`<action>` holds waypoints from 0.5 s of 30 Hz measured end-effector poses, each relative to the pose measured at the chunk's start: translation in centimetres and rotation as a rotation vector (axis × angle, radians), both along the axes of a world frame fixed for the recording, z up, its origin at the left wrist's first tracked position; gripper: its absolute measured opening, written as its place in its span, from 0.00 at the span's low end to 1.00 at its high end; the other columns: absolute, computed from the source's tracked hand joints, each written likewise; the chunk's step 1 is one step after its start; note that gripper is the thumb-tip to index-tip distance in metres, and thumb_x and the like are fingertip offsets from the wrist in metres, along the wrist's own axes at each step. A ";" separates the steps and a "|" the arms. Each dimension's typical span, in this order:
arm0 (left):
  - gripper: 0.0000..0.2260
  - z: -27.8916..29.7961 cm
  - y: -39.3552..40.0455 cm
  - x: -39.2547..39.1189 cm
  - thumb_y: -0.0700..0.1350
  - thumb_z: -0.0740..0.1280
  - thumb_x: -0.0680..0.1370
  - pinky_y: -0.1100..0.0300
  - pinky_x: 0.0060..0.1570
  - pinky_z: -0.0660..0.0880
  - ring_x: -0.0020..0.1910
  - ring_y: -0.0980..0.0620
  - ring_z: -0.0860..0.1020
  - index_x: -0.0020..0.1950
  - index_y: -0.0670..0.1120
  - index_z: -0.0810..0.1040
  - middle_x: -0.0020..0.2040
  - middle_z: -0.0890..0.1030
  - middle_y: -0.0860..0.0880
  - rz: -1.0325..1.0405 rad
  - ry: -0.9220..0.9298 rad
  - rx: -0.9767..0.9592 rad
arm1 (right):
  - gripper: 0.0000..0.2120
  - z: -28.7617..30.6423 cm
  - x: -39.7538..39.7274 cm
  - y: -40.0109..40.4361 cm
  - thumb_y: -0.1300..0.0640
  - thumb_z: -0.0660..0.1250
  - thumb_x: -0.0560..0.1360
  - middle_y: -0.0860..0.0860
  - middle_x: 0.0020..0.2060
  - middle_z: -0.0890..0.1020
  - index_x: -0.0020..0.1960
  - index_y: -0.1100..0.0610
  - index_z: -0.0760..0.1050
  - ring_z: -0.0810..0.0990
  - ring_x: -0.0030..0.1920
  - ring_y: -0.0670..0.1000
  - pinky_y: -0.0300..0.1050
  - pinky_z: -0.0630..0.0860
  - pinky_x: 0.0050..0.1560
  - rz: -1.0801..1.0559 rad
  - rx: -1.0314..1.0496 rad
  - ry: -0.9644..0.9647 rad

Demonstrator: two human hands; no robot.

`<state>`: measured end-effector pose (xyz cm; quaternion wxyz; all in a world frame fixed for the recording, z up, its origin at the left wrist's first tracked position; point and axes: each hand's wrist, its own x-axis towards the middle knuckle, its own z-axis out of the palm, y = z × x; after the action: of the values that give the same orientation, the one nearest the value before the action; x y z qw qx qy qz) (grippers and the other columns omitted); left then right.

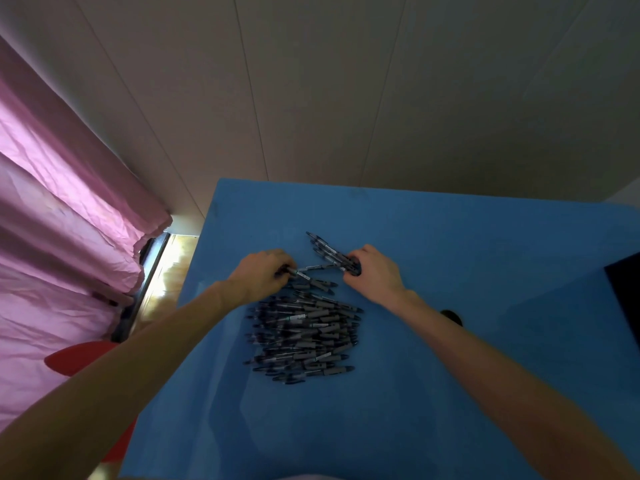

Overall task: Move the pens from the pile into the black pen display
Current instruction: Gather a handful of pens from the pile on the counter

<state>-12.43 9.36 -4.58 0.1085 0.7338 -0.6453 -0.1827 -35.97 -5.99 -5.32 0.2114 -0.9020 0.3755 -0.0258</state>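
Observation:
A pile of dark pens with grey grips [304, 336] lies in the middle of the blue table [433, 393]. My left hand [261, 273] sits at the pile's far left edge, its fingers pinching the end of one pen [313, 267]. My right hand [374, 271] grips a small bundle of pens [329, 251] that fans out toward the far side of the table. A black object [627, 292], perhaps the pen display, shows only as a dark corner at the right edge of the view.
A pink curtain [62, 216] hangs at the left, beside the table. A red seat [83, 358] stands below the table's left side. A small dark thing [452, 316] lies by my right forearm. A panelled wall rises behind the table.

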 end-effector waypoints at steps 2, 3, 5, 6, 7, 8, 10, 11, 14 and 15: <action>0.13 -0.1 0.2 0.0 0.46 0.68 0.80 0.54 0.50 0.76 0.55 0.49 0.79 0.64 0.49 0.80 0.59 0.80 0.51 -0.048 -0.058 -0.018 | 0.13 -0.1 -0.1 0.0 0.47 0.68 0.76 0.45 0.47 0.72 0.58 0.50 0.78 0.75 0.41 0.45 0.40 0.72 0.37 -0.004 0.014 -0.006; 0.14 -0.1 0.3 0.1 0.46 0.69 0.80 0.54 0.49 0.76 0.56 0.49 0.79 0.65 0.49 0.80 0.59 0.80 0.51 -0.064 -0.088 -0.033 | 0.13 -0.1 -0.1 0.0 0.47 0.68 0.77 0.45 0.48 0.72 0.59 0.50 0.78 0.75 0.41 0.45 0.40 0.71 0.37 -0.006 0.021 -0.006; 0.13 -0.2 0.2 0.1 0.47 0.68 0.81 0.54 0.48 0.76 0.56 0.48 0.79 0.65 0.49 0.81 0.59 0.81 0.51 -0.056 -0.130 -0.059 | 0.14 -0.1 -0.2 0.0 0.47 0.68 0.77 0.45 0.50 0.73 0.61 0.51 0.77 0.75 0.42 0.45 0.40 0.71 0.38 -0.008 0.032 -0.005; 0.13 -0.2 0.2 0.0 0.47 0.67 0.82 0.53 0.48 0.77 0.56 0.48 0.79 0.65 0.49 0.81 0.59 0.81 0.51 -0.030 -0.134 -0.066 | 0.15 -0.1 -0.2 0.0 0.47 0.67 0.77 0.45 0.51 0.73 0.62 0.51 0.76 0.76 0.43 0.46 0.40 0.72 0.38 -0.009 0.035 -0.002; 0.12 -0.2 0.1 -0.1 0.48 0.67 0.82 0.53 0.48 0.77 0.55 0.47 0.80 0.65 0.48 0.81 0.59 0.81 0.51 0.005 -0.133 -0.073 | 0.16 0.0 -0.1 0.1 0.47 0.67 0.78 0.45 0.51 0.73 0.63 0.51 0.76 0.76 0.43 0.46 0.41 0.73 0.39 -0.010 0.033 0.005; 0.12 -0.1 0.0 -0.3 0.48 0.66 0.83 0.52 0.48 0.78 0.54 0.47 0.80 0.65 0.48 0.81 0.58 0.80 0.50 0.037 -0.134 -0.083 | 0.16 0.0 -0.1 0.1 0.47 0.67 0.77 0.45 0.51 0.73 0.63 0.51 0.76 0.77 0.44 0.47 0.41 0.74 0.40 -0.012 0.027 0.014; 0.13 -0.3 -0.1 -0.6 0.48 0.65 0.83 0.51 0.48 0.79 0.54 0.46 0.80 0.65 0.48 0.81 0.58 0.80 0.50 0.061 -0.142 -0.089 | 0.15 0.0 -0.1 0.2 0.46 0.67 0.77 0.45 0.50 0.73 0.62 0.51 0.77 0.77 0.42 0.47 0.42 0.74 0.39 -0.027 0.014 0.023; 0.13 -0.4 -0.2 -0.7 0.48 0.65 0.83 0.51 0.48 0.78 0.54 0.46 0.80 0.66 0.48 0.80 0.58 0.80 0.49 0.054 -0.145 -0.084 | 0.14 0.1 -0.2 0.3 0.46 0.67 0.77 0.45 0.49 0.73 0.60 0.51 0.77 0.76 0.41 0.46 0.42 0.74 0.38 -0.039 0.006 0.023; 0.13 -0.4 -0.4 -1.0 0.47 0.66 0.83 0.53 0.48 0.77 0.55 0.47 0.80 0.67 0.49 0.80 0.59 0.80 0.51 0.009 -0.122 -0.056 | 0.11 0.3 -0.3 0.3 0.46 0.67 0.76 0.46 0.46 0.74 0.53 0.52 0.77 0.76 0.39 0.47 0.45 0.76 0.38 -0.078 -0.012 0.035; 0.13 -0.4 -0.4 -1.0 0.47 0.66 0.82 0.53 0.49 0.77 0.55 0.48 0.79 0.67 0.50 0.80 0.59 0.80 0.52 -0.020 -0.116 -0.041 | 0.11 0.3 -0.3 0.2 0.46 0.68 0.76 0.47 0.46 0.74 0.52 0.52 0.76 0.76 0.39 0.48 0.45 0.76 0.37 -0.091 -0.016 0.052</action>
<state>-13.44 8.98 -4.94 0.0840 0.7342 -0.6614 -0.1278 -36.27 -5.76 -4.98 0.1930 -0.8861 0.4211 -0.0151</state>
